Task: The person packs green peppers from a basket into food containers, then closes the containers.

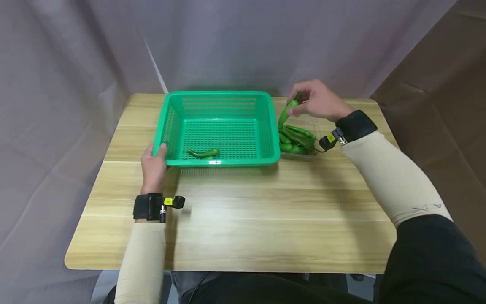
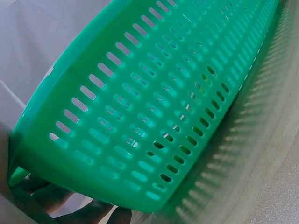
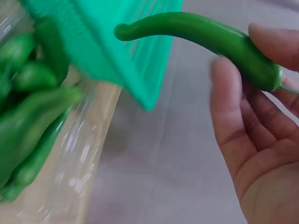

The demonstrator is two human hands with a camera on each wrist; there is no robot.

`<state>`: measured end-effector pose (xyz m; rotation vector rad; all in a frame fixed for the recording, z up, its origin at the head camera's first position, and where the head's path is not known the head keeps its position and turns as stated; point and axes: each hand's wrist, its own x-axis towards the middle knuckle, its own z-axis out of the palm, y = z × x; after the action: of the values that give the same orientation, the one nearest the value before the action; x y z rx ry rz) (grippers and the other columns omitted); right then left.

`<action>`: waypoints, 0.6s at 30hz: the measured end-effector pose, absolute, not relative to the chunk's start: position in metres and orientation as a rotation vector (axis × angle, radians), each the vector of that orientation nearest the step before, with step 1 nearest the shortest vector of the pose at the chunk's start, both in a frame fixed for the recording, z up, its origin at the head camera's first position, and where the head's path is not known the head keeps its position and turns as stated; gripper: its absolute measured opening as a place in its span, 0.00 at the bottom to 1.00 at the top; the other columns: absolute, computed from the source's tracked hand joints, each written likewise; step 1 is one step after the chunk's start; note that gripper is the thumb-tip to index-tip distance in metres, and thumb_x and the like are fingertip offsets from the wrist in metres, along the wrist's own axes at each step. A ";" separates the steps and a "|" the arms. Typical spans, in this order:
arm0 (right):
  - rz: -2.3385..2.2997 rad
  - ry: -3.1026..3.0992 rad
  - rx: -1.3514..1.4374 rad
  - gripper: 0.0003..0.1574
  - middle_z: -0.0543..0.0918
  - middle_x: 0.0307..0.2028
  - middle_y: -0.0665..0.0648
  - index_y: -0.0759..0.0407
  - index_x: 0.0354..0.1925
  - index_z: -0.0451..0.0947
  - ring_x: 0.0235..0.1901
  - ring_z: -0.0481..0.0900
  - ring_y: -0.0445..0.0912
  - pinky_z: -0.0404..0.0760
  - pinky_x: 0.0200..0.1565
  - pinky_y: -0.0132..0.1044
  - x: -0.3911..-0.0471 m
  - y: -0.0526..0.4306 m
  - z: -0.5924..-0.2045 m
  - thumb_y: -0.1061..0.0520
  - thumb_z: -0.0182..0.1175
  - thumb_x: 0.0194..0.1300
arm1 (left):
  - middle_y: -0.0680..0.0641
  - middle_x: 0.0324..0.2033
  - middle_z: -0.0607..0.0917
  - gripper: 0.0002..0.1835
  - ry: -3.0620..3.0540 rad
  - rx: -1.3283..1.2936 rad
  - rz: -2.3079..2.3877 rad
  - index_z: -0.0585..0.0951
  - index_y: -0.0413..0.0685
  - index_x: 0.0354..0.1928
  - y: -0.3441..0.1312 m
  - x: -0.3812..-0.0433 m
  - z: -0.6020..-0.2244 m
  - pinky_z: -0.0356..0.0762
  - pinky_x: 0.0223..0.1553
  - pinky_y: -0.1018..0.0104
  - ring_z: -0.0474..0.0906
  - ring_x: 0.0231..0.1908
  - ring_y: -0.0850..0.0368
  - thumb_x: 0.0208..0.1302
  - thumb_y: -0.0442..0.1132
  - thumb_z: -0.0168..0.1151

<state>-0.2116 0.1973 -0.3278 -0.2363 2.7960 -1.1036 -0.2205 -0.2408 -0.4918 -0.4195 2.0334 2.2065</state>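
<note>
A green chili pepper (image 3: 201,35) is pinched near its stem by my right hand (image 1: 315,99), its curved tip hanging down beside the right wall of the green plastic basket (image 1: 224,162). My left hand (image 1: 153,169) grips the basket's near left corner, thumb over the rim and fingers curled beneath it in the left wrist view. Inside the basket, a chili pepper (image 1: 203,153) lies near the front wall. Several more green peppers (image 1: 300,137) fill a clear plastic tray (image 3: 70,172) just below my right hand.
The wooden table (image 1: 265,223) carries the basket and tray toward its far edge. A grey curtain (image 1: 228,42) hangs close behind, and a brown cloth (image 1: 444,84) hangs at the right.
</note>
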 end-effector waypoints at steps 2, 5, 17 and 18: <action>-1.132 2.832 -0.169 0.11 0.87 0.27 0.50 0.60 0.47 0.83 0.30 0.84 0.45 0.80 0.36 0.34 -0.204 0.209 -0.332 0.60 0.71 0.66 | 0.50 0.51 0.80 0.24 2.039 -0.433 2.214 0.75 0.39 0.68 -0.244 -0.222 -0.493 0.78 0.58 0.62 0.78 0.52 0.55 0.81 0.47 0.53; -1.176 2.849 -0.095 0.11 0.88 0.30 0.50 0.62 0.47 0.84 0.32 0.86 0.46 0.82 0.37 0.32 -0.196 0.221 -0.343 0.62 0.70 0.66 | 0.50 0.53 0.79 0.24 2.048 -0.446 2.222 0.75 0.38 0.68 -0.248 -0.224 -0.493 0.76 0.61 0.62 0.76 0.55 0.56 0.81 0.47 0.53; -1.050 2.949 -0.187 0.11 0.90 0.43 0.63 0.62 0.46 0.87 0.42 0.86 0.50 0.83 0.42 0.35 -0.201 0.190 -0.395 0.64 0.70 0.65 | 0.50 0.63 0.76 0.25 1.986 -0.579 2.253 0.73 0.46 0.72 -0.279 -0.225 -0.490 0.75 0.68 0.57 0.73 0.66 0.53 0.82 0.50 0.49; -1.037 2.965 -0.216 0.11 0.90 0.43 0.64 0.63 0.46 0.87 0.43 0.87 0.52 0.83 0.43 0.37 -0.201 0.186 -0.400 0.64 0.70 0.64 | 0.51 0.61 0.76 0.25 1.982 -0.595 2.257 0.73 0.46 0.72 -0.282 -0.224 -0.491 0.77 0.65 0.58 0.74 0.64 0.54 0.82 0.50 0.49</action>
<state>-0.2015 0.1857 -0.3996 -0.2160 2.9647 -1.0365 -0.2238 -0.2815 -0.4909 -0.5948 1.9818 2.2574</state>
